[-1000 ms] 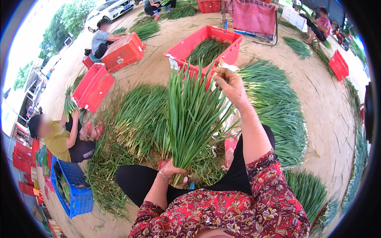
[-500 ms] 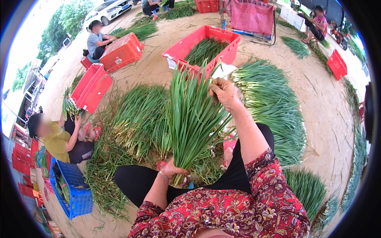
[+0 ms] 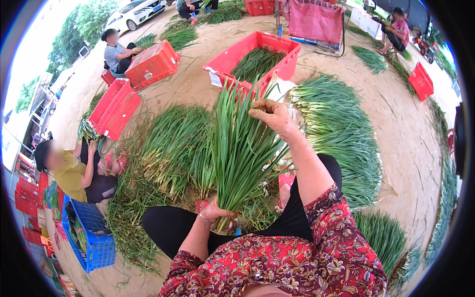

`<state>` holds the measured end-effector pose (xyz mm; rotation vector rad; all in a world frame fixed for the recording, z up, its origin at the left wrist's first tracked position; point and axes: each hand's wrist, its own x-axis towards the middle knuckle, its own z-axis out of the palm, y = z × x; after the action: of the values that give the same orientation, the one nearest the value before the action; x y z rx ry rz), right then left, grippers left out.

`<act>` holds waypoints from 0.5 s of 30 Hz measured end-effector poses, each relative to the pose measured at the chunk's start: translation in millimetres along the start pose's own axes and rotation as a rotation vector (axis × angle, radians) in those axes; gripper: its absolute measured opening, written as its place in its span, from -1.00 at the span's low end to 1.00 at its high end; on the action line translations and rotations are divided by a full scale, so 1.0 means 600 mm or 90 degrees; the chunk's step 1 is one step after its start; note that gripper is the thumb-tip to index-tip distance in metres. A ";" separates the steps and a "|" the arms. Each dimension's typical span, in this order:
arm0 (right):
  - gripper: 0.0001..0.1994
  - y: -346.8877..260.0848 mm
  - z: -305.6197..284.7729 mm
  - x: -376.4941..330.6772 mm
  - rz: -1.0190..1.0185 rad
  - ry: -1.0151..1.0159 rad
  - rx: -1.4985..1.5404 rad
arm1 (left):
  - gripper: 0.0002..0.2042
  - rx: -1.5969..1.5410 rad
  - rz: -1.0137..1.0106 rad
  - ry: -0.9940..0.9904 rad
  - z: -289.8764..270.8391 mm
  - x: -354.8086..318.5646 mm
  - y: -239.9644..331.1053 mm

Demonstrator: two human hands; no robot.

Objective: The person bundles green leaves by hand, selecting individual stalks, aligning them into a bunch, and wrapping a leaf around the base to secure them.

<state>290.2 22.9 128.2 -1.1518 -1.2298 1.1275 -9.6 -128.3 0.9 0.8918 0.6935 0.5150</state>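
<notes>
My left hand (image 3: 213, 211) is closed round the lower stems of a big bunch of garlic chives (image 3: 242, 153), held upright between my knees with the leaves fanning upward. My right hand (image 3: 273, 118) is at the upper right of the bunch, thumb and fingers pinched on leaves near the tips; how many they hold is too small to tell. Just beyond the bunch lies a pile of untrimmed chives (image 3: 173, 143) with pale roots toward me. To my right, neat rows of chives (image 3: 341, 133) are laid out on the ground.
A red crate (image 3: 217, 63) holding chives stands ahead. Loose leaf scraps (image 3: 136, 218) cover the ground at left, by a blue crate (image 3: 101, 250). A person in a yellow top (image 3: 69, 173) works beside a tipped red crate (image 3: 116, 109). More chives (image 3: 378, 235) lie at right.
My right hand has shifted a little to the left across the leaf tips. The left hand keeps its hold on the stems. A person in stripes at far left has leaned back slightly.
</notes>
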 end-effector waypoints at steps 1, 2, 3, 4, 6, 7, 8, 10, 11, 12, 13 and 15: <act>-0.72 0.009 -0.003 0.001 -0.004 0.002 -0.006 | -0.61 0.002 -0.001 0.004 0.000 0.002 -0.003; -0.73 0.011 -0.001 0.001 -0.008 0.001 -0.010 | -0.59 -0.009 -0.006 -0.008 -0.006 0.002 -0.007; -0.82 0.012 0.000 0.003 -0.007 0.002 0.012 | -0.56 -0.020 -0.012 -0.020 -0.015 0.003 -0.011; -0.86 0.014 0.002 0.004 0.009 -0.005 0.042 | -0.53 -0.031 -0.017 -0.032 -0.022 0.003 -0.016; -0.92 0.014 0.003 0.003 0.042 -0.016 0.101 | -0.53 -0.037 -0.013 -0.030 -0.017 0.004 -0.014; -0.93 0.013 0.004 0.001 0.062 -0.008 0.128 | -0.54 -0.041 -0.010 -0.028 -0.015 0.005 -0.013; -0.93 0.007 0.009 -0.002 0.081 -0.004 0.157 | -0.54 -0.038 -0.012 -0.028 -0.017 0.004 -0.014; -0.91 0.008 0.021 -0.003 0.088 0.012 0.211 | -0.54 -0.032 -0.015 -0.025 -0.022 0.000 -0.017; -0.90 0.017 0.020 -0.001 0.075 0.030 0.236 | -0.57 -0.019 -0.014 -0.019 -0.013 0.003 -0.010; -0.89 0.027 0.018 0.002 0.061 0.048 0.260 | -0.58 -0.006 -0.013 -0.013 -0.001 0.005 -0.002; -0.93 0.035 0.012 0.005 0.050 0.045 0.261 | -0.60 0.006 -0.012 -0.007 0.007 0.008 0.003; -0.95 0.025 0.019 0.012 0.058 0.067 0.241 | -0.61 0.008 -0.004 -0.018 -0.001 0.003 0.000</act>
<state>279.1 32.0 114.0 -0.9701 -0.8444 1.2862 -8.8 -126.8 0.1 0.9062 0.6746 0.4923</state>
